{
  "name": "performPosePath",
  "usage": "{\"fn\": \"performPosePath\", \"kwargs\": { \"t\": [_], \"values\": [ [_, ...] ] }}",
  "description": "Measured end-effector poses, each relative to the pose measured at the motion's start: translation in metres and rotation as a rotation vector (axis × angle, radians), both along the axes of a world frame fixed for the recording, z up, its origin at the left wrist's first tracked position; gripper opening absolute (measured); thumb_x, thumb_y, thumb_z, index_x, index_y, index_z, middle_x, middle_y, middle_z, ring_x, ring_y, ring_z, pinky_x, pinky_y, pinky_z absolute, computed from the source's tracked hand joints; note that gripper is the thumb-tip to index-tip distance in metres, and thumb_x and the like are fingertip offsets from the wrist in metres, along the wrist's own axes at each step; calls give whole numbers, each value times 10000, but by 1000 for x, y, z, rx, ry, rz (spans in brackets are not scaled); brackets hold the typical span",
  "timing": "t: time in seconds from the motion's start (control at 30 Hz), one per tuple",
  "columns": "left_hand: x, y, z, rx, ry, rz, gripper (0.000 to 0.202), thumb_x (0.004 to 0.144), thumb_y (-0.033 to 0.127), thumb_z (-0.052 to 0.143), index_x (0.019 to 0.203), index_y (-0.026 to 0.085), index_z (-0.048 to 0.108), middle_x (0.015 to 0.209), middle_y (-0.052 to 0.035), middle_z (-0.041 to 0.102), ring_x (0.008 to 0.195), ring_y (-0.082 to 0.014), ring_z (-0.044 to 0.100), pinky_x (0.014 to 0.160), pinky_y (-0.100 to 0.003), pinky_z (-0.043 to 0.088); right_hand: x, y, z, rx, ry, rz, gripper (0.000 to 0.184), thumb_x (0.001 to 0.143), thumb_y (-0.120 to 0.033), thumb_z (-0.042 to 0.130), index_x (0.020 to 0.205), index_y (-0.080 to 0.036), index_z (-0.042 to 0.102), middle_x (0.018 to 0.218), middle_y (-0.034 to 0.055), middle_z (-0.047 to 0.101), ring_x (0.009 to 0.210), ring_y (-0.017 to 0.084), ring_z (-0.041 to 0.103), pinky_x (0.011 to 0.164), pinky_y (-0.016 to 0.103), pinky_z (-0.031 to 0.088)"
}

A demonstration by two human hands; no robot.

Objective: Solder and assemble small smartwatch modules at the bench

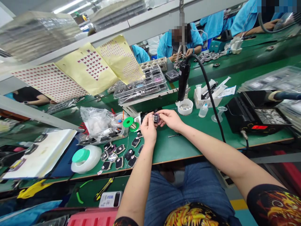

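Over the green mat, my left hand (pixel 148 128) and my right hand (pixel 171 119) come together around a small dark watch part (pixel 155 118) with pale stripes on its face. The left fingers grip its left side, while the right thumb and fingertips pinch its right edge. Several square watch cases (pixel 119 162) with dark faces lie to the left of my left forearm. A green solder spool (pixel 128 122) stands just left of my left hand. Below my right hand, a thin dark tool (pixel 174 135) lies on the mat.
A black hot-air handpiece (pixel 183 78) hangs ahead, above a white round tub (pixel 185 107) of small parts. Farther right are a small squeeze bottle (pixel 203 110) and a black station (pixel 254 113). A white bottle with green cap (pixel 86 158) stands left. Co-workers in blue sit opposite.
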State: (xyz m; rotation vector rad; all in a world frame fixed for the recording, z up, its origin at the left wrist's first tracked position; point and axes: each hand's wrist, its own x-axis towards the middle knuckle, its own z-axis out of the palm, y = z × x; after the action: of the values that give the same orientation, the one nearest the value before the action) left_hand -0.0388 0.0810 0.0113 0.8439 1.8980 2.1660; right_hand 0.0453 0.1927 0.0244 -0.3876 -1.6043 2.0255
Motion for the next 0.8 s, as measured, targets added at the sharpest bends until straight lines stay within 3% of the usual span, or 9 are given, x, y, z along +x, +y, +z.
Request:
{"fn": "performPosePath", "kwargs": {
  "t": [0.13, 0.27, 0.33, 0.53, 0.67, 0.8],
  "values": [
    [-2, -1, -2, 39, -22, -81, 450, 971, 541, 718, 1247, 191, 782, 905, -40, 727, 613, -91, 596, 554, -216, 494, 1, 2, 5, -84, -41, -25, 188, 951, -310, 726, 1038, -155, 786, 787, 56, 750, 647, 161, 724, 508, 188, 585],
    [3, 1, -2, 59, 59, -189, 603, 835, 390, 851, 1385, 198, 695, 1166, -95, 743, 914, -166, 731, 751, -256, 605, 2, 7, 8, -104, -24, -68, 196, 924, -303, 698, 1010, -162, 803, 795, 47, 744, 616, 141, 678, 504, 189, 569],
    [5, 2, -3, 33, 97, -219, 671, 814, 343, 855, 1435, 197, 649, 1193, -103, 738, 970, -179, 733, 797, -271, 613, 3, 9, 9, -87, -17, -84, 216, 906, -307, 686, 1003, -163, 814, 795, 42, 741, 622, 137, 664, 514, 187, 560],
    [4, 3, -6, -24, 171, -139, 641, 846, 295, 802, 1456, 205, 626, 1126, -75, 729, 889, -148, 686, 786, -271, 581, 5, 9, 8, -3, 3, -37, 344, 784, -291, 752, 1099, -173, 825, 910, 47, 778, 746, 164, 689, 550, 189, 526],
    [2, 3, -6, -25, 186, -114, 603, 861, 329, 810, 1430, 221, 642, 1142, -70, 720, 870, -138, 666, 762, -261, 560, 6, 7, 6, 8, 48, 17, 464, 691, -225, 765, 1150, -166, 799, 973, 54, 793, 879, 200, 728, 642, 209, 564],
    [3, 3, -5, -39, 193, -112, 590, 861, 350, 821, 1415, 232, 654, 1106, -56, 714, 818, -122, 636, 721, -248, 535, 7, 7, 6, -16, 56, 20, 447, 683, -224, 774, 1124, -155, 787, 953, 50, 788, 852, 192, 729, 651, 214, 565]
  ]
}}
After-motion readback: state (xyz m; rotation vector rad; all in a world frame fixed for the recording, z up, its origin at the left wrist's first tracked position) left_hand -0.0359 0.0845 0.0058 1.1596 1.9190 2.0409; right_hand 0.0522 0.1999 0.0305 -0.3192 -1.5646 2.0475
